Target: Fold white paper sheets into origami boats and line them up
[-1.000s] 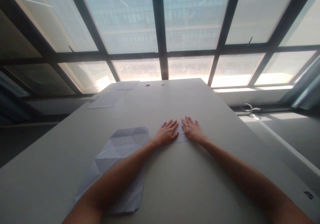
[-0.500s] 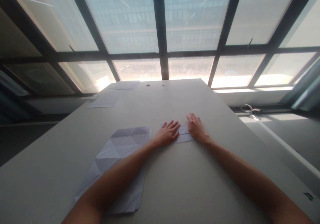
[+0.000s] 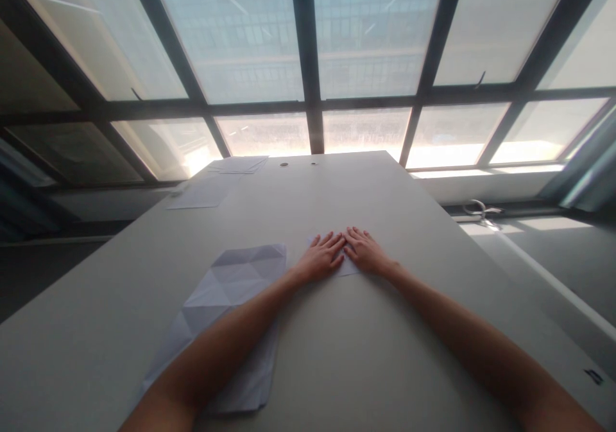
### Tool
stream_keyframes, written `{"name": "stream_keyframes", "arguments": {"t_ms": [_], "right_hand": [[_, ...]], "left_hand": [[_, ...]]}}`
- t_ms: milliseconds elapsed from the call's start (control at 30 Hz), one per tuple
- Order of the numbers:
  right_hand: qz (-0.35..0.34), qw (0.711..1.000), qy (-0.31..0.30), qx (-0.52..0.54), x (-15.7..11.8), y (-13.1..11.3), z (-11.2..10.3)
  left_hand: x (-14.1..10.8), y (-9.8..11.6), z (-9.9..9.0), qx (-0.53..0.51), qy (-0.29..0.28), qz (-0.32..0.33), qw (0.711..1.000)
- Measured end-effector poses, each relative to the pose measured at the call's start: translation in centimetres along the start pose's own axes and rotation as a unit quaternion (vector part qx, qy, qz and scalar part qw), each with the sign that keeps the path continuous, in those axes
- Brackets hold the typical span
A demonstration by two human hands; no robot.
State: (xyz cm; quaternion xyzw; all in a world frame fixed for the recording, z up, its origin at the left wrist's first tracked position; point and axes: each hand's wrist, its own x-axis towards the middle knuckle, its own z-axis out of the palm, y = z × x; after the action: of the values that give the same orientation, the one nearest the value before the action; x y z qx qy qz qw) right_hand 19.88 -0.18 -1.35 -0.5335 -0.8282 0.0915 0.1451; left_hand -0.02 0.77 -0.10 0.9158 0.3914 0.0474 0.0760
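A small folded piece of white paper [image 3: 347,267] lies flat on the white table [image 3: 366,336], mostly covered by my two hands. My left hand [image 3: 321,257] rests on its left part, fingers stretched out and a little apart. On the paper's right part lies my right hand [image 3: 364,250], palm down with its fingers extended. The fingertips of both hands meet or nearly meet over the paper. Under and beside my left forearm is a larger creased sheet of paper [image 3: 255,271], marked with a pattern of triangular folds.
Flat paper sheets [image 3: 199,192] lie at the table's far left, with more papers [image 3: 240,164] behind them. Two small dark spots, one a round disc [image 3: 283,164], show near the far edge. A pale cable [image 3: 481,210] lies beyond the right edge, below large windows.
My right hand has moved left and slightly nearer across the folded paper, up against my left hand, covering more of it. The left hand stays in place.
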Motion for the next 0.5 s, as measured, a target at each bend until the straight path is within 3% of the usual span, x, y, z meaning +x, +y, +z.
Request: {"name": "stream_keyframes", "arguments": {"t_ms": [333, 500], "right_hand": [[-0.004, 1.000, -0.002, -0.012, 0.13, 0.00, 0.00], [-0.067, 0.997, 0.034, 0.011, 0.15, -0.04, -0.54]], "left_hand": [[0.13, -0.06, 0.10, 0.008, 0.009, -0.005, 1.000], [0.13, -0.02, 0.17, -0.002, 0.030, -0.008, 1.000]]}}
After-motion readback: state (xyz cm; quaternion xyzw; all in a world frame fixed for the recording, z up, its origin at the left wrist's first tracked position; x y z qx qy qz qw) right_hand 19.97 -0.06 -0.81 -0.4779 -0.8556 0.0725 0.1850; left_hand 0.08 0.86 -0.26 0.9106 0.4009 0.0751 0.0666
